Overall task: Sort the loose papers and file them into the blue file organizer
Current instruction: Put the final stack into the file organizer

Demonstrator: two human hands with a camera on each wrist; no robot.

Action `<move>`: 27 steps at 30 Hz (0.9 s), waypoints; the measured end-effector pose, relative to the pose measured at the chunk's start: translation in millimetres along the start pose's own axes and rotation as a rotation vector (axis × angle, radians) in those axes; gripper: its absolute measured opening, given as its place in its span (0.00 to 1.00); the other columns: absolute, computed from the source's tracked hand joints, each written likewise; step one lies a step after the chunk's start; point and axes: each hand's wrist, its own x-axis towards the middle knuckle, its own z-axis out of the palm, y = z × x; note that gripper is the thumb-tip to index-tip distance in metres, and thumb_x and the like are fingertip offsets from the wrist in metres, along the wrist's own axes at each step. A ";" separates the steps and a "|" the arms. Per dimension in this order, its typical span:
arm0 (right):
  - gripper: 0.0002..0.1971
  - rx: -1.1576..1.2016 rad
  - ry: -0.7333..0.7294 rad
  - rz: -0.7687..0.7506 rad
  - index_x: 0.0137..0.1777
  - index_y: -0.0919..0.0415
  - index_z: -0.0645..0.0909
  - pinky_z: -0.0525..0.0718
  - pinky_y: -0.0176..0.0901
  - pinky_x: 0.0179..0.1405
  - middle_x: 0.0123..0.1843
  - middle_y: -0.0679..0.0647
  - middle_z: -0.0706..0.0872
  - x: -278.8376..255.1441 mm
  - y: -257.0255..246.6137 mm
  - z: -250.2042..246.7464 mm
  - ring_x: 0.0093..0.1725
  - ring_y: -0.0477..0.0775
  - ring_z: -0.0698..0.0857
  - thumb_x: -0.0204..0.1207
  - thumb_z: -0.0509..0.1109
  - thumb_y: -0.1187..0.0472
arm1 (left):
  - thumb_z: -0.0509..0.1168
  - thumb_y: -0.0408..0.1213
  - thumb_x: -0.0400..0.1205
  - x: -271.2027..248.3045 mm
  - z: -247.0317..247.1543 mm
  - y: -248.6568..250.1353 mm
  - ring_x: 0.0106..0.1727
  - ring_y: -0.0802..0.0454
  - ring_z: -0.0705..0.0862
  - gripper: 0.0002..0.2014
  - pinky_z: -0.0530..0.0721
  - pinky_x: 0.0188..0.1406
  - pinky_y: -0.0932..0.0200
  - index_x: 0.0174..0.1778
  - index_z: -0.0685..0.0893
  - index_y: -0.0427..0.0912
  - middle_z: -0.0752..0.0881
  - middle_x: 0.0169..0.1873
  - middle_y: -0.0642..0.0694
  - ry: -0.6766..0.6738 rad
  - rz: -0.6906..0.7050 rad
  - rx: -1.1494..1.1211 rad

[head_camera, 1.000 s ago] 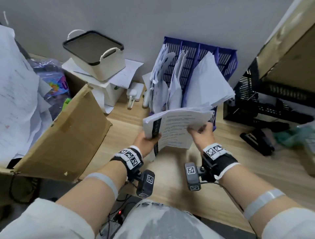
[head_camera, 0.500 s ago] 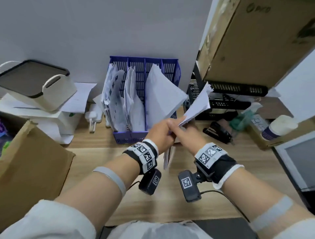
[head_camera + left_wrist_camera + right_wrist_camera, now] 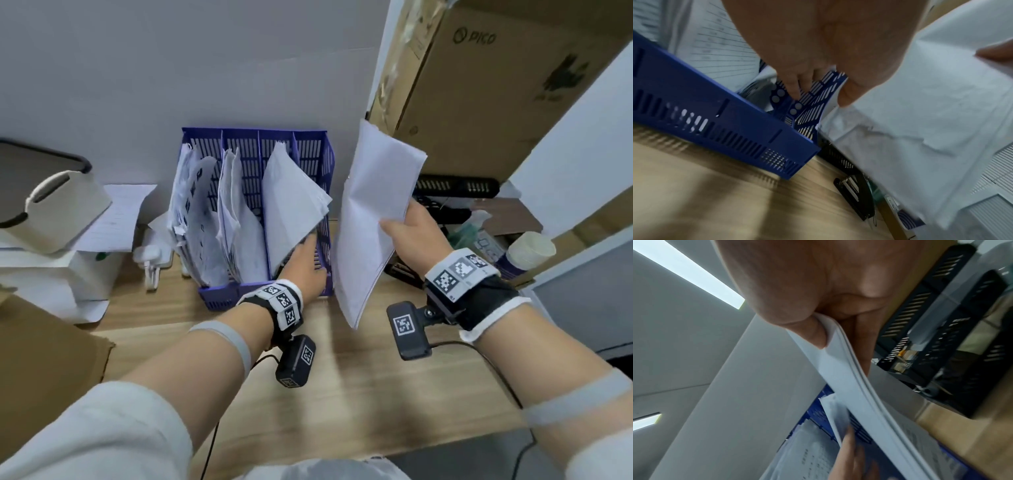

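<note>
A stack of papers (image 3: 373,219) is gripped by the right hand (image 3: 412,236), held just right of the blue file organizer (image 3: 257,144) standing on the counter (image 3: 342,394). Filed sheets (image 3: 291,202) in its rightmost slot are pushed aside by the left hand (image 3: 303,265), fingers extended.

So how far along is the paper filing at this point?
Done: three slots of the blue file organizer already hold papers. In hand: the right hand grips a paper stack, while the left hand reaches into the rightmost slot, beside leaning sheets. Left: sliding that stack in.
</note>
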 end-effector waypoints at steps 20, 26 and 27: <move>0.19 -0.167 0.066 -0.033 0.72 0.55 0.73 0.74 0.39 0.53 0.64 0.62 0.85 80.5 -4.6 93.1 0.61 0.64 0.83 0.82 0.60 0.61 | 0.57 0.26 0.76 -10.9 -30.0 -15.3 0.81 0.49 0.67 0.40 0.80 0.70 0.41 0.81 0.57 0.62 0.60 0.84 0.49 0.170 -0.092 -0.383; 0.14 -0.385 -0.002 0.041 0.48 0.65 0.79 0.84 0.51 0.42 0.41 0.62 0.86 82.6 24.8 105.3 0.43 0.68 0.85 0.79 0.58 0.54 | 0.57 0.25 0.79 -10.0 -31.9 -15.7 0.75 0.49 0.73 0.36 0.79 0.72 0.46 0.82 0.60 0.59 0.67 0.80 0.48 0.149 -0.116 -0.444; 0.13 -0.365 -0.007 0.023 0.48 0.64 0.79 0.87 0.55 0.43 0.40 0.61 0.86 82.7 27.7 105.3 0.41 0.66 0.87 0.78 0.59 0.54 | 0.57 0.25 0.80 -10.2 -31.2 -15.5 0.74 0.49 0.74 0.36 0.79 0.71 0.48 0.82 0.61 0.57 0.68 0.79 0.48 0.147 -0.123 -0.447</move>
